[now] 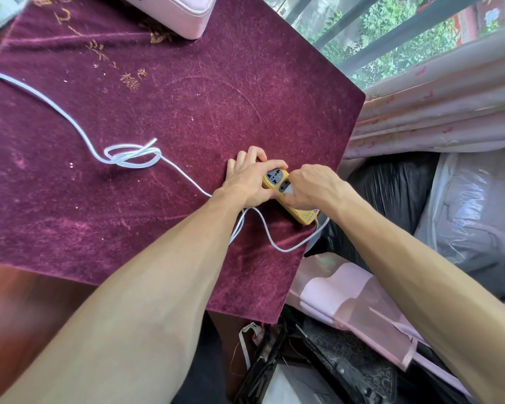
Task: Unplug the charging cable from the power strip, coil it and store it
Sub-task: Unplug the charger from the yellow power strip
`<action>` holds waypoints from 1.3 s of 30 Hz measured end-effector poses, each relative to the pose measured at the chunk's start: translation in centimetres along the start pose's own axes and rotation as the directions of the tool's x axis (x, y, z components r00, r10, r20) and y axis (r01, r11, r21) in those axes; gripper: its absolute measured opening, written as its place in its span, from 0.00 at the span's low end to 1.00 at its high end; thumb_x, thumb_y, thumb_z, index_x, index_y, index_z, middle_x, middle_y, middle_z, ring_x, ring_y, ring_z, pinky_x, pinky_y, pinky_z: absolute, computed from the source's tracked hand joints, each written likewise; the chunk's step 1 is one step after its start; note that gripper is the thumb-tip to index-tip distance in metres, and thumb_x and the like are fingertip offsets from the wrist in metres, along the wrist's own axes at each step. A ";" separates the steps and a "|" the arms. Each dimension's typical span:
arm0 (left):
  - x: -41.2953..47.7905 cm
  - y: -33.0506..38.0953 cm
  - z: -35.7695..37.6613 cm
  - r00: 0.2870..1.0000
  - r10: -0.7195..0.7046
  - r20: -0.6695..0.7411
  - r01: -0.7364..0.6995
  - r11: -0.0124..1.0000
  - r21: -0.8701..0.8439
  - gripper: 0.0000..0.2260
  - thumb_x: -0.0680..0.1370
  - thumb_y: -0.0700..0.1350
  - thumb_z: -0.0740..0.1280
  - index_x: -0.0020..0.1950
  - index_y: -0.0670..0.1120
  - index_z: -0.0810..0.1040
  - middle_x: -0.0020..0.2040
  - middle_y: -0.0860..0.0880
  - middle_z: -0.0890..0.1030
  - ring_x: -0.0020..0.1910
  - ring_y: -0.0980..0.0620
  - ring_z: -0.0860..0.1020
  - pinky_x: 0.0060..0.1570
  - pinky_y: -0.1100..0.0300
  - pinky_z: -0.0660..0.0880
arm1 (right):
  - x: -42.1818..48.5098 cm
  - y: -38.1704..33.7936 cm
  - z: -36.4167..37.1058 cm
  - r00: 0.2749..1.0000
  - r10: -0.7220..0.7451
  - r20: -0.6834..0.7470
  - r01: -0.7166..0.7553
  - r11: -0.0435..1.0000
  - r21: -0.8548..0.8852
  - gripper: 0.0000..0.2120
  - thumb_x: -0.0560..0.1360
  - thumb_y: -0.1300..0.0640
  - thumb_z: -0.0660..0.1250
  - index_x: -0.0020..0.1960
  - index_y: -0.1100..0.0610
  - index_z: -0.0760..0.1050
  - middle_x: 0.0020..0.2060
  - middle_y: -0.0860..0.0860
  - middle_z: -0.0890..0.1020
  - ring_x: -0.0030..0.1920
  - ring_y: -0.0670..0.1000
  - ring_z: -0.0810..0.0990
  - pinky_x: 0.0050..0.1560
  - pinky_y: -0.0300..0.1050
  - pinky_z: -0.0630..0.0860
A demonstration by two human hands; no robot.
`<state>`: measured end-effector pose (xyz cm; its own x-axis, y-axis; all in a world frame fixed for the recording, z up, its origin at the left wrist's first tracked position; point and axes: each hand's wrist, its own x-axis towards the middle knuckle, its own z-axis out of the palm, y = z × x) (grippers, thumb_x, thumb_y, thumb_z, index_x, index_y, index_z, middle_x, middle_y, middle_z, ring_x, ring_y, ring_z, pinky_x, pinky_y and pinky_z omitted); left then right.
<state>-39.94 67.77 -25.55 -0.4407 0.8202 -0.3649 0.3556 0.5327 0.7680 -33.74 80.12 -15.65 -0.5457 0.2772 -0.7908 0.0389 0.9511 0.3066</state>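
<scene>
Bracing the yellow power strip [286, 196] against the table, the left hand [247, 182] lies across its far end with the fingers wrapped over the casing and the palm pressed down. The right hand [311, 186] comes in from the near right side, its thumb and fingers pinched together on the white plug [287, 190], which sits in a socket near the middle of the strip; a free socket shows just beyond it. The strip rests near the right edge of a table covered by a dark red velvet cloth [187, 97] with faded gold lettering.

The white charging cable [70, 118] enters from the left edge of the view, curves across the cloth, forms a loose tangled loop [133, 156] left of the hands, then passes under the left wrist. A further white loop [274, 240] lies on the cloth just near of the strip, running towards the strip's near end at the table edge; which cord this belongs to cannot be told.

A pale pink case [181, 13] sits at the far edge of the table. To the right, off the table, are pink curtains [435, 106], a window [376, 21] with greenery behind it, and plastic-wrapped bundles [464, 205].
</scene>
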 end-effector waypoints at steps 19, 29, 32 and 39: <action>-26.9 17.8 -16.2 0.951 -0.184 0.249 0.303 0.721 -0.623 0.12 0.80 0.54 0.67 0.54 0.48 0.84 0.41 0.50 0.86 0.35 0.57 0.82 0.33 0.63 0.77 | -31.5 -8.1 -5.5 0.888 0.364 -0.281 0.319 -0.045 0.947 0.25 0.71 0.48 0.81 0.66 0.40 0.80 0.55 0.40 0.85 0.56 0.35 0.82 0.56 0.29 0.77; -34.9 21.7 -20.4 0.979 -0.186 0.080 0.178 0.603 -0.778 0.07 0.83 0.39 0.64 0.58 0.40 0.80 0.41 0.45 0.86 0.35 0.52 0.83 0.35 0.63 0.80 | -39.2 -9.1 -6.5 0.838 0.349 -0.419 0.430 0.052 0.902 0.07 0.77 0.42 0.73 0.50 0.43 0.78 0.36 0.45 0.81 0.33 0.40 0.75 0.39 0.31 0.72; -35.3 22.5 -20.6 0.982 -0.180 0.048 0.147 0.588 -0.795 0.07 0.83 0.39 0.64 0.58 0.40 0.80 0.41 0.45 0.86 0.35 0.53 0.83 0.37 0.62 0.80 | -39.2 -9.0 -6.8 0.818 0.295 -0.494 0.470 0.153 0.870 0.07 0.82 0.43 0.67 0.51 0.46 0.78 0.35 0.47 0.82 0.33 0.44 0.76 0.38 0.35 0.71; -35.6 23.0 -20.7 0.989 -0.143 0.021 0.105 0.608 -0.787 0.12 0.80 0.44 0.70 0.62 0.44 0.78 0.45 0.42 0.87 0.39 0.48 0.85 0.41 0.59 0.82 | -39.6 -8.9 -7.6 0.746 0.299 -0.595 0.483 0.373 0.792 0.11 0.85 0.47 0.62 0.51 0.52 0.77 0.40 0.47 0.83 0.40 0.48 0.80 0.46 0.53 0.77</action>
<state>-33.15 46.47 16.05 -0.4695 0.7395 -0.4824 -0.4790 0.2457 0.8428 -18.80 59.65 16.96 -0.8936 0.4102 -0.1823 0.4141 0.5966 -0.6874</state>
